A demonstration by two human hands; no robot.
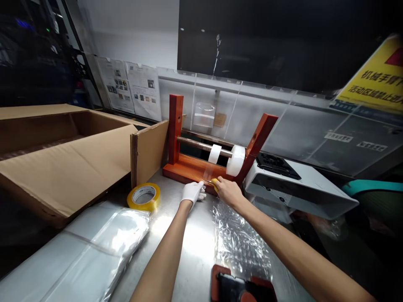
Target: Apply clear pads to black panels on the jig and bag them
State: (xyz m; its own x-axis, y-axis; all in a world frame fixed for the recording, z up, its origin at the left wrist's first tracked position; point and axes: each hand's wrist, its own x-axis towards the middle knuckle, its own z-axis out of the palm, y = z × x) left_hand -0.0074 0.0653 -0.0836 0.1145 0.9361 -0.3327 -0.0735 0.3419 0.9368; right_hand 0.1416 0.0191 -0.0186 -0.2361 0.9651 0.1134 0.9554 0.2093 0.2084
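A strip of clear tape (208,170) runs down from the narrow white roll (215,154) on the metal rod of a reddish wooden stand (189,166). At its lower end my left hand (192,193), in a white glove, pinches the strip by the front board. My right hand (229,191), bare, is closed around what look like small yellow-handled scissors (215,181). Their metal tip points left at the strip, close to my left fingertips. A wider white roll (236,160) sits farther right on the same rod.
Left of my hands lie a yellow tape roll (144,197) and stacked clear plastic bags (94,247). An open cardboard box (75,167) stands beyond them. Bubble wrap (241,243) lies below my right arm, near a black-and-red device (242,287). A white machine (299,184) stands right.
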